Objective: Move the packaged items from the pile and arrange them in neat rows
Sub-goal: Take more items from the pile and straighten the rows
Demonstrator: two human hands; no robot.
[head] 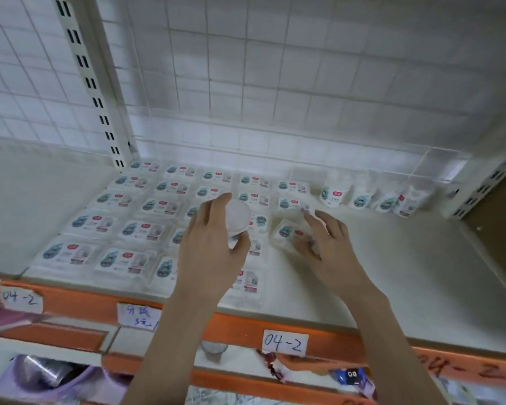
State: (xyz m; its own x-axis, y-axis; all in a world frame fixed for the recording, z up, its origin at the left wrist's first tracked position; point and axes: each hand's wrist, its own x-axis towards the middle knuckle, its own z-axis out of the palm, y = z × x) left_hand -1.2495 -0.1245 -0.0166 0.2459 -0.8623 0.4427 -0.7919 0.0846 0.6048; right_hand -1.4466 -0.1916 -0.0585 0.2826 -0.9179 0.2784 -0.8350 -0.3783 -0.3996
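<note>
At frame centre, left hand (214,244) pinching a round pack (237,219); right hand (322,238), fingers spread, touching a skewed packet (287,232), risking nudging neighbouring rows (146,206).

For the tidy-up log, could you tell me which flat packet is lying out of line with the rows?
The packet under the right hand, skewed; the others lie square in the rows.

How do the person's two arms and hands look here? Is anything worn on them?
Both arms are bare as far as the picture shows: no sleeves reach into view. The left hand and the right hand wear no gloves, and no ring, watch or bracelet shows on fingers or wrists. The nails look short and unpainted.
</note>
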